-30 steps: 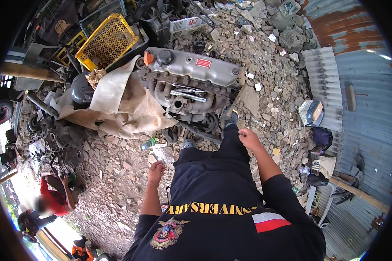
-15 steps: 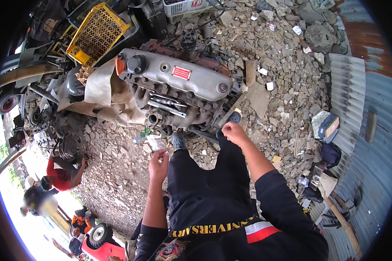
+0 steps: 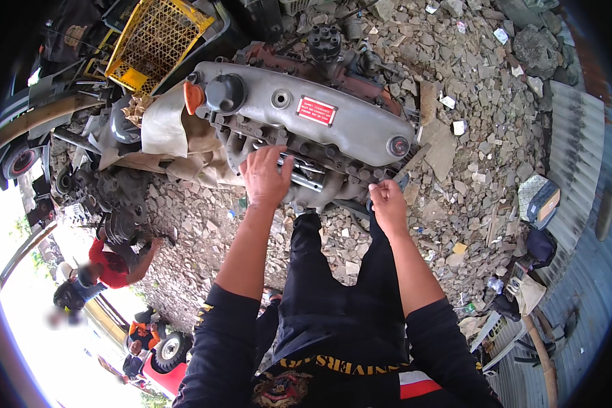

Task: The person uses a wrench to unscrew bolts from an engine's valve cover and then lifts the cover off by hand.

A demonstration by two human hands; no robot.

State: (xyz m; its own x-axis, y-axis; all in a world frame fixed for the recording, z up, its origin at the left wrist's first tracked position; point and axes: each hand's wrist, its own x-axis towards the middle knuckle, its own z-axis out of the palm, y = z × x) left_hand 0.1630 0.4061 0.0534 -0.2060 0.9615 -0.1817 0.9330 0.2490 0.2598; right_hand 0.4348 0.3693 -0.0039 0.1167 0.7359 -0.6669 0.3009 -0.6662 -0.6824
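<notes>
The person's left hand [image 3: 265, 177] reaches over the side of a big engine [image 3: 347, 160], right above some silvery tools [image 3: 306, 181] lying on it just below the grey cover [image 3: 292, 119]. Its fingers are loosely spread with the thumb standing apart; whether they touch the metal, I can't tell from here. The right hand [image 3: 389, 207] hangs by the engine's near edge, close to the cover's right end, fingers curled in toward the thumb, and I can't see whether anything is pinched between them. The engine sits on stony ground [image 3: 204, 224], a black cap [image 3: 226, 93] and an orange piece [image 3: 194, 98] at the cover's left end, a red label [image 3: 317, 110] farther along. Left of it lies a tan sheet [image 3: 164, 132], with a yellow crate [image 3: 130, 76] beyond; off to the left, a co-worker in a red shirt [image 3: 110, 264] bends low.
</notes>
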